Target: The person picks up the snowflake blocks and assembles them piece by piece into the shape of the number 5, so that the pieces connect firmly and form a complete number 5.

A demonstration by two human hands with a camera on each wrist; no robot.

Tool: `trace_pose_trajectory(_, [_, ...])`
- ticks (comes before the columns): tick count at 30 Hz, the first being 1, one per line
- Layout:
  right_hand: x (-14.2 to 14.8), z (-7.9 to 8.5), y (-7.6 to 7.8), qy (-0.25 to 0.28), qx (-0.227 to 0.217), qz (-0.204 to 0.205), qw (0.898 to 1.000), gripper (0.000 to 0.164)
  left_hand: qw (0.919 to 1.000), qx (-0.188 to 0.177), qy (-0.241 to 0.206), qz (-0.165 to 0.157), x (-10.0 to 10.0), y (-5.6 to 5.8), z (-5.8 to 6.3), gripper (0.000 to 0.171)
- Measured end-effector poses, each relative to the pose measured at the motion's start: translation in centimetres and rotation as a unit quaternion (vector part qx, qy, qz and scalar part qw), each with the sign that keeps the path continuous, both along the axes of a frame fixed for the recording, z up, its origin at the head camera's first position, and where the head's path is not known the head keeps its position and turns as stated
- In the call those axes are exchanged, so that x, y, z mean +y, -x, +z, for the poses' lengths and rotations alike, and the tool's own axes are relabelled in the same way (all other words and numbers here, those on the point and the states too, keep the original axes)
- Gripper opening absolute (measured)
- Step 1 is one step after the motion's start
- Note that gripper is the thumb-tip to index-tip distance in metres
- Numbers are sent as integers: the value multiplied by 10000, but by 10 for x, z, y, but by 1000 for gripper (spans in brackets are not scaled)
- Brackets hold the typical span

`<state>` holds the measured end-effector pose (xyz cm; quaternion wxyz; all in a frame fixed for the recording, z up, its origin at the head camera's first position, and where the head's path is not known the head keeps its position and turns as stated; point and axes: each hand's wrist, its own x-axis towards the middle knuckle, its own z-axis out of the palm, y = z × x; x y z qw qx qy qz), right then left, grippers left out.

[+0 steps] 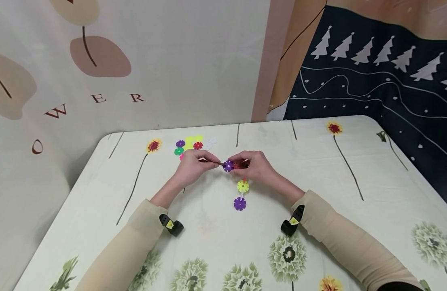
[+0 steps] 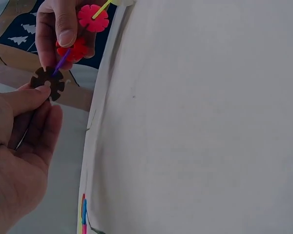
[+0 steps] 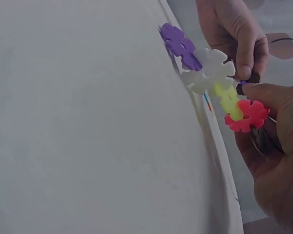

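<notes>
My left hand (image 1: 194, 166) pinches a brown notched flower-shaped disc (image 2: 48, 84) between thumb and fingers. Its edge meets a purple disc (image 1: 228, 165), seen almost edge-on in the left wrist view. My right hand (image 1: 257, 166) grips the upper end of a chain of interlocked discs, its fingers around a red disc (image 2: 77, 50) beside the purple one. Below the right hand hang a pink disc (image 3: 246, 116), a yellow disc (image 1: 243, 186), a white disc (image 3: 208, 71) and, lowest, another purple disc (image 1: 240, 203). The hands nearly meet over the table.
Behind the left hand, loose discs lie in a cluster on the table (image 1: 208, 226), among them purple (image 1: 180, 143), green (image 1: 179, 151), red (image 1: 198, 145) and yellow (image 1: 192, 141) ones. Printed flowers mark the tablecloth. A patterned curtain (image 1: 194, 60) hangs along the far edge.
</notes>
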<state>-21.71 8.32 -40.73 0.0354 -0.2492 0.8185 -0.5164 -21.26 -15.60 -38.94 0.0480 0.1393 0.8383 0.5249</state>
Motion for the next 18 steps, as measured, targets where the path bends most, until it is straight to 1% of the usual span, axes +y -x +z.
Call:
trace_pose_trajectory(3, [-2,-1,0,109,2,-39,9999,33,9999,33,-37,129,-1,0,-1,10])
trace_pose_trajectory(8, [-7,-2,-1,332,41,-20,9994,27,9998,60,-163,129,1,0,-2,10])
trace_pose_trajectory(13, [-12,-3,-1,673,317,35,9972,19,9999,33,-77,99,5,-1,-2,10])
trace_pose_trajectory(18, [-13,-5,-1,885,565,174,9943,17,9999,-45,21,96,8,-2,-1,11])
